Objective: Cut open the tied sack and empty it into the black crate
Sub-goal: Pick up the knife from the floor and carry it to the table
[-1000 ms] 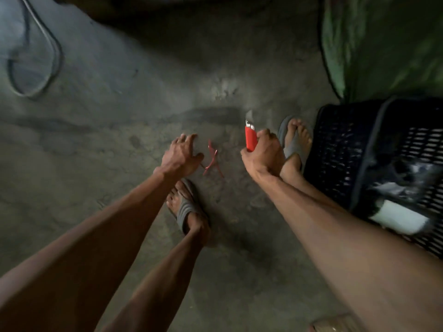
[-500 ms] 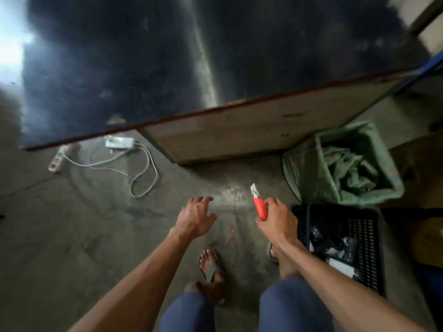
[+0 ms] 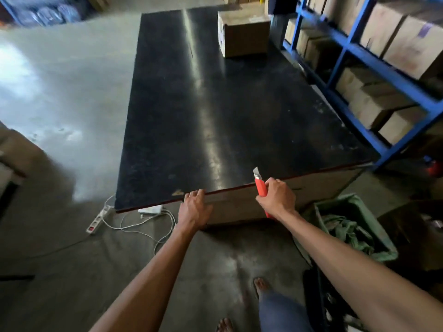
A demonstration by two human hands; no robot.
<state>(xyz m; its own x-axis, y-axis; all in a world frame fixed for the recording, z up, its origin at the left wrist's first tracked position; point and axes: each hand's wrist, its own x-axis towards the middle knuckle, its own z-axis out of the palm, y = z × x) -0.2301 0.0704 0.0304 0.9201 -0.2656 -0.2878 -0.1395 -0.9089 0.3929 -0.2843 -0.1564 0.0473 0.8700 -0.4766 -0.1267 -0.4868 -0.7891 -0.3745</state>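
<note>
My right hand grips a red utility knife with its blade pointing up, held over the near edge of a large black table. My left hand rests its fingers on that same table edge and holds nothing. A green sack lies open and crumpled on the floor to the right of the table. The black crate shows only partly at the lower right, behind my right forearm. Its contents are not visible.
A cardboard box sits at the table's far end. Blue shelving stacked with cartons runs along the right. A white power strip and cables lie on the concrete floor under the table's left corner. My feet stand below.
I have risen from crouching over the floor to standing. Both hands lifted from near my feet to the table edge, the knife still in my right hand. The red string has left the view.
</note>
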